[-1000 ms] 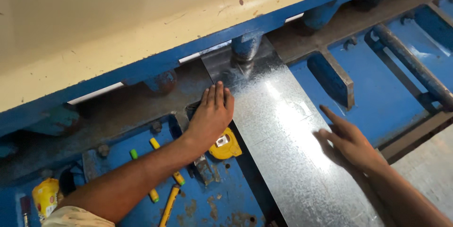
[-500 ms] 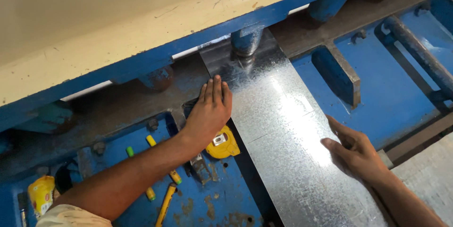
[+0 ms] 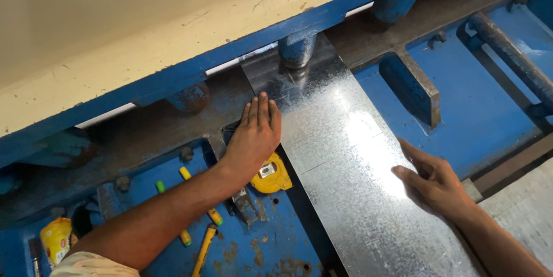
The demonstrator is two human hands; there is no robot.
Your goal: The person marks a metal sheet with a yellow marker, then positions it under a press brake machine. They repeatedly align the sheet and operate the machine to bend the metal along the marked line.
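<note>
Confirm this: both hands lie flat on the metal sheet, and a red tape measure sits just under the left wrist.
Not quite. The tape measure is yellow, not red, as the head view shows. The rest holds: the left hand and right hand lie flat on the metal sheet, and the tape measure sits just under the left wrist.

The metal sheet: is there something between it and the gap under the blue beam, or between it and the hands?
Nothing visible. The metal sheet already runs under the blue beam, beside a round clamp foot. The left hand lies flat on its left edge and the right hand on its right edge.
</note>
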